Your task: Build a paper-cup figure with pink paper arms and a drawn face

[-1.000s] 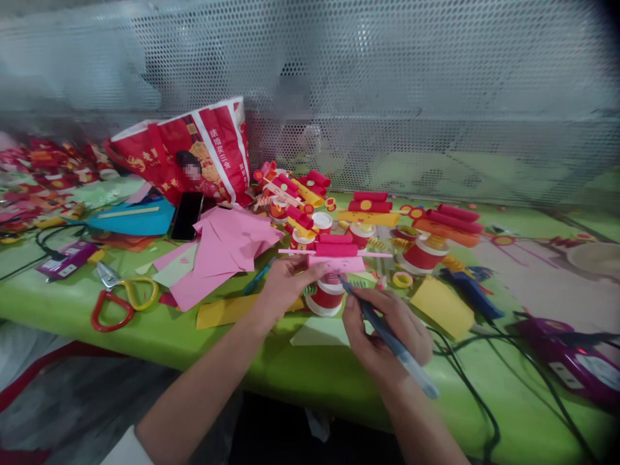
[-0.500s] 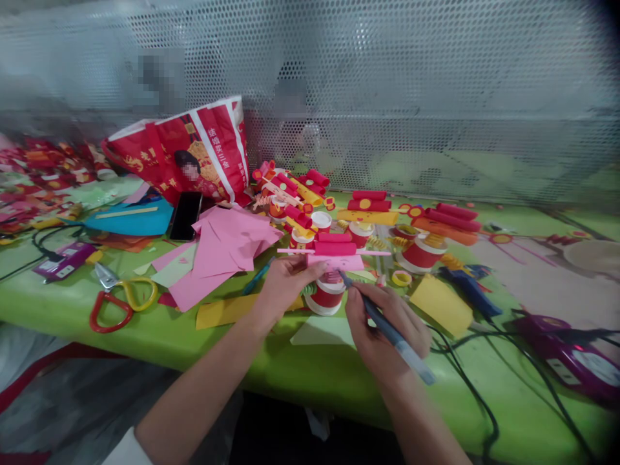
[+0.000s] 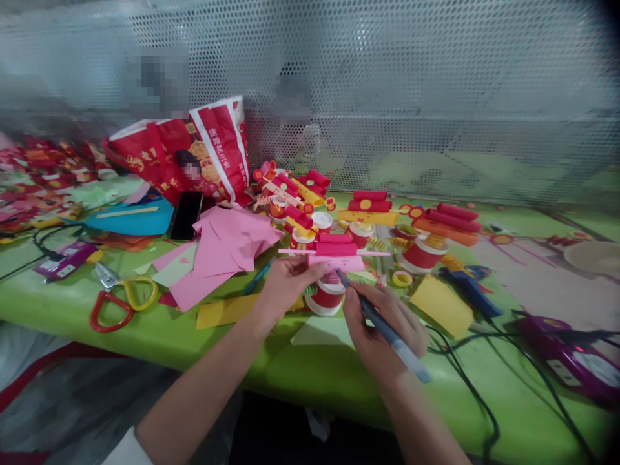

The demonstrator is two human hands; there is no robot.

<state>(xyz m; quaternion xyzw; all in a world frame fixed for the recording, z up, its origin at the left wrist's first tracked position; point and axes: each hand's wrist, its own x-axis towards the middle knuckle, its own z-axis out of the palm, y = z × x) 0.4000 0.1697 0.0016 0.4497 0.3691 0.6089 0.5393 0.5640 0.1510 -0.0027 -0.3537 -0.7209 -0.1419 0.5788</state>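
A small paper figure [image 3: 335, 263] has a pink face, red paper rolls on top and a red-and-white paper cup [image 3: 325, 299] as its body. My left hand [image 3: 289, 281] pinches the left side of its pink face between thumb and fingers. In my right hand [image 3: 387, 323] is a dark pen [image 3: 385, 324] with a pale rear end, its tip at the lower edge of the face. Faint drawn marks show on the pink paper. A pale green paper sheet [image 3: 320, 331] lies in front of the cup, partly behind my right hand.
Scissors [image 3: 116, 287], pink paper sheets [image 3: 227, 245] and a phone [image 3: 186, 216] lie to the left, before a red bag [image 3: 184, 155]. Similar paper figures [image 3: 423, 252] stand behind. Right: yellow paper [image 3: 442, 306], a blue glue gun [image 3: 469, 290], a purple power strip [image 3: 571, 361] with cables. Perforated metal [image 3: 411, 84] rises behind.
The pen and my right hand have shifted very slightly to the left. My left hand keeps its hold on the figure.
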